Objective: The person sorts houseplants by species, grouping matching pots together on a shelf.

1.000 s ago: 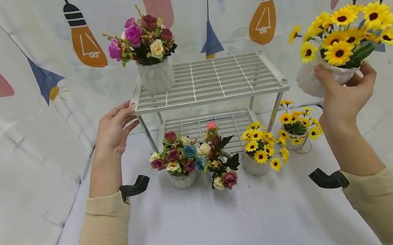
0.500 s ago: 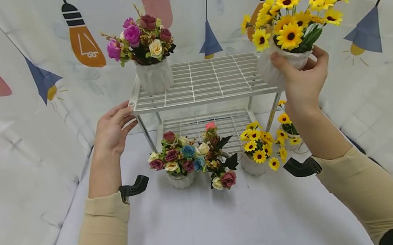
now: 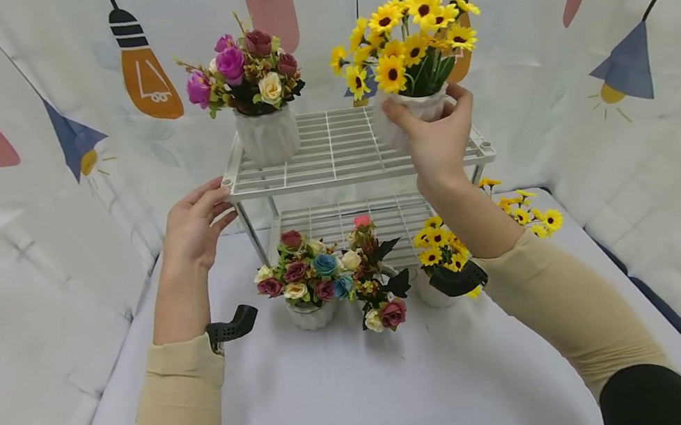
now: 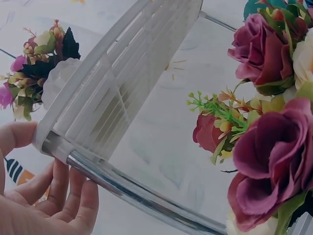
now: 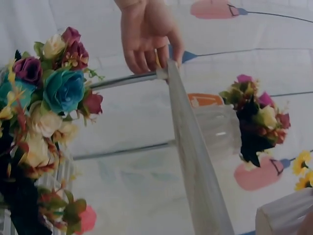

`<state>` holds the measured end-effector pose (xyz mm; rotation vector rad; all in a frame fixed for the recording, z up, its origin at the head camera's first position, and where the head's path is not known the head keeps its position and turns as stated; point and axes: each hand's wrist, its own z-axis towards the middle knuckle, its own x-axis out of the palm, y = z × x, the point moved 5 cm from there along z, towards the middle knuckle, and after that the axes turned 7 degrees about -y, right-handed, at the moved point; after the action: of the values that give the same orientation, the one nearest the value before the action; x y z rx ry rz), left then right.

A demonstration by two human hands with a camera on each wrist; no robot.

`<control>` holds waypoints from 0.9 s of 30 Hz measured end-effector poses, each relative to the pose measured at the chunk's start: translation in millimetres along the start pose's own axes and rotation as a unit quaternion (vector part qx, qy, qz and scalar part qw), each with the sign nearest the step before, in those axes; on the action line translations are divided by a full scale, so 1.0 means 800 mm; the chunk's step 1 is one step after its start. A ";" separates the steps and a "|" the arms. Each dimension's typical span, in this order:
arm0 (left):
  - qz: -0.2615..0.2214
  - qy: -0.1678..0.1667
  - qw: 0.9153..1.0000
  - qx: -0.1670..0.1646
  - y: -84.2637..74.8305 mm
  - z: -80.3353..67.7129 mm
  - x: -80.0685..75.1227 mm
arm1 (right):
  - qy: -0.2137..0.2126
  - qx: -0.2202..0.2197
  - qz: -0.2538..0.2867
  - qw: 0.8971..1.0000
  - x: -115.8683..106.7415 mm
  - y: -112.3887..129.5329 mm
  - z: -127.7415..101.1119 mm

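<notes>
A: Head view first. Right hand [image 3: 436, 142] wrapped round the white pot of the sunflower pot [image 3: 413, 102], thumb on the near wall, fingers round the far side. Held just over the top shelf of the white rack [image 3: 333, 150], toward its right half. Base seemingly at or barely above the grid; contact hard to tell.

B: And the left hand [image 3: 193, 222]?

A: At the rack's front-left corner, fingers loosely extended along the edge, steadying rather than clutching. Rose pot [image 3: 268, 133] on the top shelf's left end, well apart from the sunflowers.

B: Advice for the set-down?

A: Probably best to lower straight, base flat across several grid bars, blooms clear of the roses. No letting go until the pot sits level. Below the rack: mixed rose pot [image 3: 311, 282] and small sunflower pot [image 3: 441, 264], in front of the lower shelf.

B: Left wrist view?

A: Fingers [image 4: 63, 193] relaxed under the rack's corner cap [image 4: 49, 142], thumb at its side. Light brace only. A firmer press likely wise while the weight lands.

B: Right wrist view?

A: Only a white ribbed pot wall [image 5: 286, 213] at the lower right corner, beside the rack's edge [image 5: 195, 161]. Grip itself out of sight here. Opposite hand [image 5: 149, 32] at the rack's far corner.
</notes>
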<state>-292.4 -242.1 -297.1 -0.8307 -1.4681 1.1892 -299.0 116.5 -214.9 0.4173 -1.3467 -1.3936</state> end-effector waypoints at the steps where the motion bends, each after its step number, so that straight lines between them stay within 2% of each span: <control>1: 0.000 0.000 1.000 0.000 0.000 0.000 0.000 | 0.002 0.001 0.002 1.000 0.005 -0.003 -0.001; 4: 0.001 0.000 1.000 0.001 0.000 0.000 0.001 | 0.006 0.002 -0.001 1.000 0.021 -0.011 -0.001; 10: 0.000 0.000 1.000 0.001 -0.001 -0.001 0.001 | -0.002 0.015 -0.057 0.998 0.049 -0.025 0.002; 15: 0.000 -0.001 1.000 0.004 0.001 -0.001 0.002 | -0.009 0.032 -0.048 0.998 0.068 -0.041 0.009; 27: -0.001 -0.002 1.000 0.007 0.002 -0.001 0.002 | -0.046 0.075 -0.125 0.988 0.085 -0.066 0.022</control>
<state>-292.4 -239.9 -298.1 -0.8174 -1.4634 1.1986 -359.6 54.5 -226.9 0.6472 -1.5208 -1.5372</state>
